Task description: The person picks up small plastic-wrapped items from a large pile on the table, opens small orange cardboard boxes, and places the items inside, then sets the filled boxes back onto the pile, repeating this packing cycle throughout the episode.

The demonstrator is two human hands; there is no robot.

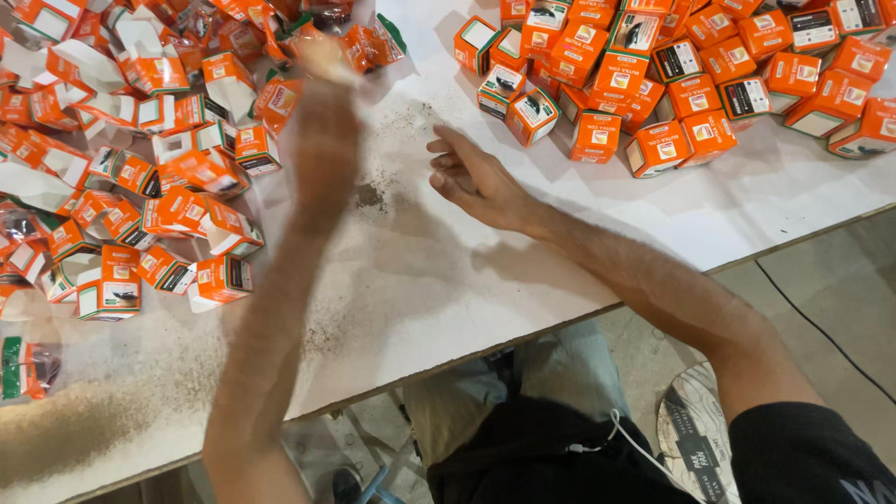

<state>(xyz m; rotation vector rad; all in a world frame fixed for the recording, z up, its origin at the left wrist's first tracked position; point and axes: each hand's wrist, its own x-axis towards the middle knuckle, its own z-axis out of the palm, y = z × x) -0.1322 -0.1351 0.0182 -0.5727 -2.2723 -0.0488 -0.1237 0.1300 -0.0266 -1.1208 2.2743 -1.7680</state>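
My left hand (322,65) is stretched far forward and blurred by motion. It is at the edge of a heap of open, flattened orange and white cartons (140,168), right by a clear plastic packet (364,37). Whether it grips anything is hidden by the blur. My right hand (471,177) lies on the white table (448,280), fingers loosely apart and holding nothing. It is just short of a pile of closed small orange boxes (653,84) at the upper right.
Dark powder (373,191) is smeared on the table between the hands, and brownish dust (65,429) lies at the near left corner. The table's front edge (560,322) runs diagonally. Below it are grey floor, a black cable (821,327) and a round patterned seat (695,429).
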